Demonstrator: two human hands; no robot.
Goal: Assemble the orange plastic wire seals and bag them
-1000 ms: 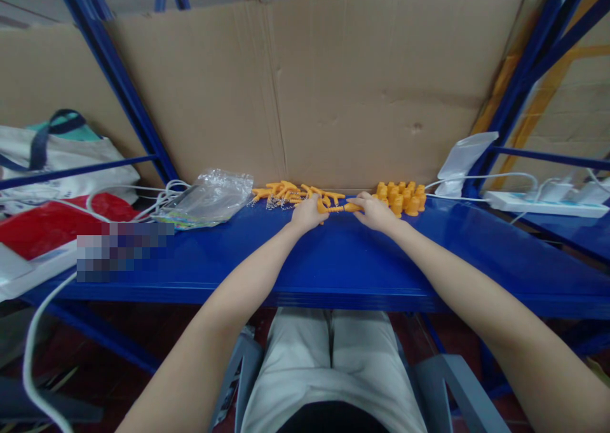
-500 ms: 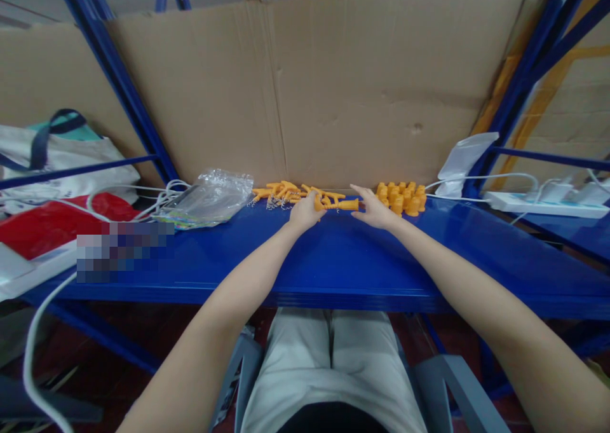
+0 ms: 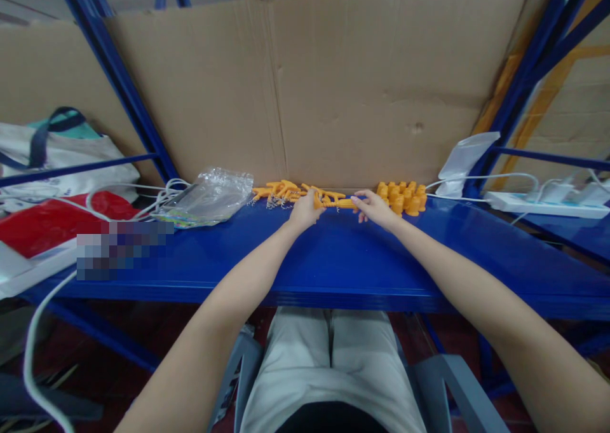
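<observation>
The left hand (image 3: 305, 211) is gripping an orange piece (image 3: 345, 203) crosswise, the right hand (image 3: 375, 209) touching its other end, grip unclear.

The left arm (image 3: 241, 287) and right arm (image 3: 452, 277), both bare, slant inward across the near edge of the blue table (image 3: 333, 261), the left hand (image 3: 304, 213) curled in a grip toward its far side, the right hand (image 3: 375, 209) facing it, fingers bent, their exact closure hard to make out.
</observation>
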